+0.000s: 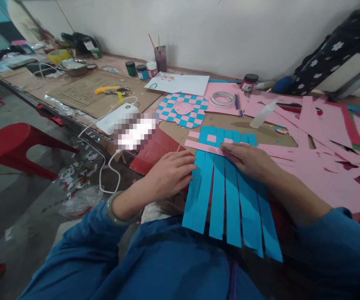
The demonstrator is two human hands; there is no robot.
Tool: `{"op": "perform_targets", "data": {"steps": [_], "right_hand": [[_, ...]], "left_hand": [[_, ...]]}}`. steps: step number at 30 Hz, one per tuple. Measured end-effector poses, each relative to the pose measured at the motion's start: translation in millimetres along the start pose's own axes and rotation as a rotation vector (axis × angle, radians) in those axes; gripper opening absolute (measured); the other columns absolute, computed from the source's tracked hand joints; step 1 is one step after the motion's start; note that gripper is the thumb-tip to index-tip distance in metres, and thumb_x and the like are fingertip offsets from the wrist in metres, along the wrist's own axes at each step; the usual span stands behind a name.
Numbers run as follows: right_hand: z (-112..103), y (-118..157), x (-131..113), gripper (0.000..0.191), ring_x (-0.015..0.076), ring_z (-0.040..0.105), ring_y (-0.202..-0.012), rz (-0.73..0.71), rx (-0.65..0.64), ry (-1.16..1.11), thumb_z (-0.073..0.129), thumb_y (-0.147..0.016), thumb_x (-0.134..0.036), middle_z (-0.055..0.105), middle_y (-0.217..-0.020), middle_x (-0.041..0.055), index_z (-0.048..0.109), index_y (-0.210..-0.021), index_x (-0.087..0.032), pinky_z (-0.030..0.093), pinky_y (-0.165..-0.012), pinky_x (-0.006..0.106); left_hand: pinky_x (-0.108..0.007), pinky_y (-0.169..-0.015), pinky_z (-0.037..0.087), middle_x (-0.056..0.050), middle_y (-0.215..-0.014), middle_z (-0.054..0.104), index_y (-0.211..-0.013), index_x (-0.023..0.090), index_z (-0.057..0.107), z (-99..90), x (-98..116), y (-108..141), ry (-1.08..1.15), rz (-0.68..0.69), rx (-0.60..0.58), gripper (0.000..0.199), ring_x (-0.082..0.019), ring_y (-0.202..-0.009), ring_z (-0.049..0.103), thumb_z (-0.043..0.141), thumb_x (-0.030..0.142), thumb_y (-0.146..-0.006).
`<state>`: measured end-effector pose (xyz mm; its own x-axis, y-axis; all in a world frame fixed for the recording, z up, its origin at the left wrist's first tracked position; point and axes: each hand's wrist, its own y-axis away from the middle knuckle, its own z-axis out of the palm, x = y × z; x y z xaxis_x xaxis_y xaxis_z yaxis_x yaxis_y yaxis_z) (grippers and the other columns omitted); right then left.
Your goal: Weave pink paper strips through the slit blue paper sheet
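Note:
A blue sheet of paper (219, 183) cut into long strips lies in front of me, its lower ends hanging past the table edge. A narrow pink paper strip (198, 146) crosses the strips near their top, just under another woven pink strip (211, 138). My right hand (245, 158) rests flat over the pink strip's right part, fingers stretched out and hiding some of it. At the left edge of the blue sheet is my left hand (175, 173), fingers extended and holding nothing; whether its tips touch the paper I cannot tell.
Behind lies a pink-and-blue checkered woven piece (182, 109), with a tape roll (222, 98) and glue bottle (263, 114) to its right. Pink paper scraps (317, 175) cover the right side. A white power bank (117, 118) with cables, pliers (112, 90) and paint jars (142, 72) stand left.

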<state>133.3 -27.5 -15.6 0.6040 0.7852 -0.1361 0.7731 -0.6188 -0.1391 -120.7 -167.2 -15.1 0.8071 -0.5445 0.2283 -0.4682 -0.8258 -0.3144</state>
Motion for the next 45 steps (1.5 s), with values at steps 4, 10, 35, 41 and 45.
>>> {"op": "perform_targets", "data": {"steps": [4, 10, 35, 41, 45], "right_hand": [[5, -3, 3, 0.043, 0.0276, 0.066, -0.114, 0.018, 0.061, -0.004, 0.036, -0.1, -0.037, 0.068, -0.128, 0.0098, 0.063, -0.13, -0.023, 0.054, -0.092, 0.045], [7, -11, 5, 0.045, 0.0298, 0.066, -0.113, 0.048, 0.034, 0.019, 0.034, -0.099, -0.032, 0.069, -0.125, 0.014, 0.062, -0.133, -0.018, 0.054, -0.092, 0.046], [6, -9, 3, 0.046, 0.0305, 0.058, -0.125, 0.012, -0.033, 0.009, 0.036, -0.095, -0.025, 0.063, -0.135, 0.014, 0.058, -0.135, -0.016, 0.05, -0.098, 0.046], [7, -9, 3, 0.048, 0.0309, 0.057, -0.127, 0.017, -0.04, 0.008, 0.035, -0.094, -0.024, 0.061, -0.137, 0.0152, 0.057, -0.136, -0.013, 0.049, -0.1, 0.048], [7, -7, 4, 0.048, 0.0319, 0.058, -0.126, 0.032, -0.051, 0.009, 0.033, -0.095, -0.025, 0.058, -0.141, 0.0158, 0.056, -0.136, -0.013, 0.049, -0.1, 0.049]], "left_hand": [[-0.051, -0.113, 0.039, -0.015, -0.147, 0.051, -0.129, 0.014, 0.058, -3.1, -13, -40, -0.087, -0.074, -0.226, 0.041, -0.032, -0.142, 0.04, 0.051, 0.037, -0.097], [-0.049, -0.112, 0.039, -0.018, -0.152, 0.042, -0.136, 0.01, 0.052, -0.5, -26, -71, -0.134, -0.143, -0.407, 0.05, -0.033, -0.141, 0.042, 0.046, 0.042, -0.098], [-0.053, -0.111, 0.039, -0.008, -0.143, 0.055, -0.13, 0.023, 0.057, -8.0, 10, 27, -0.079, 0.077, -0.174, 0.042, -0.031, -0.143, 0.04, 0.054, 0.014, -0.09], [-0.053, -0.112, 0.035, -0.007, -0.14, 0.059, -0.123, 0.024, 0.061, -4.5, 25, 34, -0.047, 0.115, -0.149, 0.03, -0.031, -0.14, 0.043, 0.057, 0.029, -0.093], [-0.043, -0.106, 0.04, -0.004, -0.126, 0.069, -0.108, 0.023, 0.066, 2.9, 21, 31, -0.017, 0.149, 0.03, 0.019, -0.026, -0.128, 0.057, 0.052, 0.026, -0.095]]}}
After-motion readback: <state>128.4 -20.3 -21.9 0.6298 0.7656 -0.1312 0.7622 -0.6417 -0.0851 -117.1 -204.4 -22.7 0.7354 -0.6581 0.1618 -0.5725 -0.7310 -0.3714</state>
